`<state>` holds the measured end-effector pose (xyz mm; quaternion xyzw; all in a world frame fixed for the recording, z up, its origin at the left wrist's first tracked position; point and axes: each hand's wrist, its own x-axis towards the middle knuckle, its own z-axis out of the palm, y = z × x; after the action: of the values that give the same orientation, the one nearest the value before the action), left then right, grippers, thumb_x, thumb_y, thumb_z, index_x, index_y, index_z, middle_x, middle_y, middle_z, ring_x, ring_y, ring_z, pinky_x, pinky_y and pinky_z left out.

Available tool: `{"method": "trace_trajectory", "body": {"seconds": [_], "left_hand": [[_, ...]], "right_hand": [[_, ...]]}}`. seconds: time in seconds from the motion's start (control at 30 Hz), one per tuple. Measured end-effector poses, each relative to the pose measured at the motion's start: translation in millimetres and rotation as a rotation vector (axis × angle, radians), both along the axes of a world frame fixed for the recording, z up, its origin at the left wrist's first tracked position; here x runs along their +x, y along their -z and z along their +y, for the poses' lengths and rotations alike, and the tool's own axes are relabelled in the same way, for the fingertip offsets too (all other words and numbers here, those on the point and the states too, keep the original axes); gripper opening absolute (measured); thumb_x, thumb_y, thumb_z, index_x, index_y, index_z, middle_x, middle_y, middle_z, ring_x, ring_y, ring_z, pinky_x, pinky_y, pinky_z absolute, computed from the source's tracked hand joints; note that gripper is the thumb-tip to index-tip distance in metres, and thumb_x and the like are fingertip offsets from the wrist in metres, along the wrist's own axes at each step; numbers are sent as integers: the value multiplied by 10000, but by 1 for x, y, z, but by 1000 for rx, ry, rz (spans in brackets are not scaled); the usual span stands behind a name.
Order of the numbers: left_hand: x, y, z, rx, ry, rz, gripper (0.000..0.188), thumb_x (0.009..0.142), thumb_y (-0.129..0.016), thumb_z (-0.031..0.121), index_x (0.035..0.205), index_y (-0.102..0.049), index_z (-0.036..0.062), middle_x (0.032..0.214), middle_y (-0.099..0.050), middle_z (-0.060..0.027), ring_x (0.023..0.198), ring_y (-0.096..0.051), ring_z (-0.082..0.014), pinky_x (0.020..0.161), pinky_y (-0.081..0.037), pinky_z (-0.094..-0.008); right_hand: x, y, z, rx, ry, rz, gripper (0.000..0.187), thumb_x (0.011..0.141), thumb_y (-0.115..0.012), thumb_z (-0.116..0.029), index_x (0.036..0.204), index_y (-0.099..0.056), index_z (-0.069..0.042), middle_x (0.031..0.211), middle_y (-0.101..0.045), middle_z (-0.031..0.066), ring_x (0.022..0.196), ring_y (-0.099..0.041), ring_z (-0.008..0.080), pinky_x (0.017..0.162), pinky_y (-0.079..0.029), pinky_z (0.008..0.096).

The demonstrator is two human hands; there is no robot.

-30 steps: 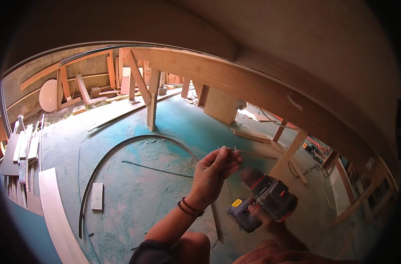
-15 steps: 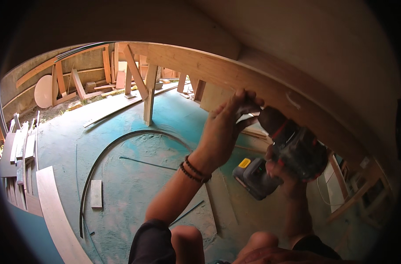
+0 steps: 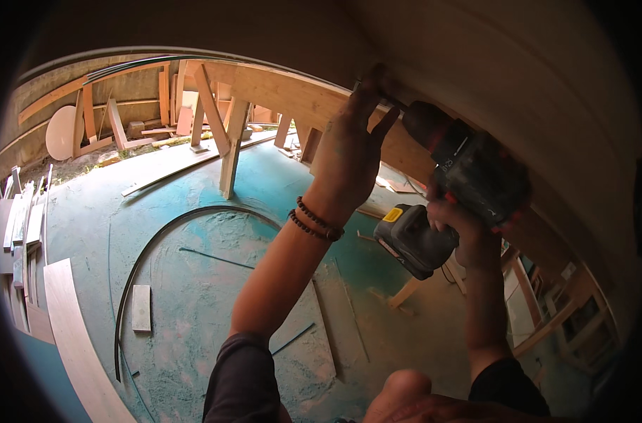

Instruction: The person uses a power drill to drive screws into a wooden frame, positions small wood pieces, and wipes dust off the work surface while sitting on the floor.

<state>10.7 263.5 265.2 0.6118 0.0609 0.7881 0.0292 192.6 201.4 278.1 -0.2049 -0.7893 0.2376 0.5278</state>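
My right hand [image 3: 460,222] is wrapped round the handle of a black and red cordless drill [image 3: 479,169]. The drill tilts up and to the left, with its battery, marked by a yellow patch, hanging below. Just ahead of the drill's chuck, my left hand [image 3: 353,141] is raised with fingers bent together beside the bit. What those fingers pinch is too dark and small to name. They are up against the underside of a dark overhead panel [image 3: 264,28], next to a curved wooden beam [image 3: 286,86]. A beaded bracelet [image 3: 312,224] circles my left wrist.
A wooden post [image 3: 233,151] with a diagonal brace holds up the beam. On the dusty blue-green floor lie a curved black strip [image 3: 148,243], a small pale block [image 3: 142,308] and a long pale board [image 3: 81,338]. Stacked offcuts [image 3: 25,225] stand at the left.
Both my hands and the drill have risen toward the overhead panel. My left fingers have moved from beside the beam up to the panel's underside, and the view has shifted slightly.
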Motion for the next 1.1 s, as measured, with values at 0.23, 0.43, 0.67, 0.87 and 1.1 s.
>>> {"method": "trace_trajectory", "body": {"seconds": [0.23, 0.43, 0.67, 0.87, 1.1], "left_hand": [[6, -3, 10, -49, 305, -146, 487, 938, -498, -109, 1397, -407, 25, 1456, -445, -135, 1332, -480, -240, 1080, -461, -392], [6, -5, 11, -47, 129, -105, 490, 933, -485, -113, 1402, -410, 8, 1415, -483, -130, 1336, -474, -248, 1079, -457, -402], [9, -11, 7, -90, 744, -380, 389, 978, -530, 305, 1279, -600, 69, 1276, -619, -47, 1270, -497, -167, 1000, -426, -347], [-24, 26, 5, 72, 34, -460, 327, 1022, -425, 218, 1210, -624, 39, 1203, -640, -154, 1091, -649, -255, 857, -592, -425], [-38, -5, -41, 388, -181, -391, 577, 794, -451, -92, 1367, -418, -155, 1356, -523, -294, 1302, -500, -323, 1112, -394, -389]], "right_hand": [[13, -17, 6, -20, 30, -86, 124, 694, -629, -26, 814, -601, -38, 689, -549, 0, 591, -513, 87, 560, -412, 263], [12, -16, 11, 14, 44, -56, 106, 710, -617, -15, 814, -599, -24, 699, -555, 2, 591, -510, 82, 560, -411, 260], [11, -20, 19, -7, -12, -60, 92, 714, -607, -4, 803, -586, -18, 711, -560, 16, 581, -513, 94, 564, -417, 256], [8, -21, 27, 21, -53, -56, 99, 694, -605, 5, 788, -579, -11, 715, -557, 48, 562, -506, 102, 558, -420, 257], [5, -22, 31, 35, -59, -81, 61, 684, -602, -11, 725, -557, -20, 737, -542, 56, 562, -485, 98, 562, -422, 270]]}}
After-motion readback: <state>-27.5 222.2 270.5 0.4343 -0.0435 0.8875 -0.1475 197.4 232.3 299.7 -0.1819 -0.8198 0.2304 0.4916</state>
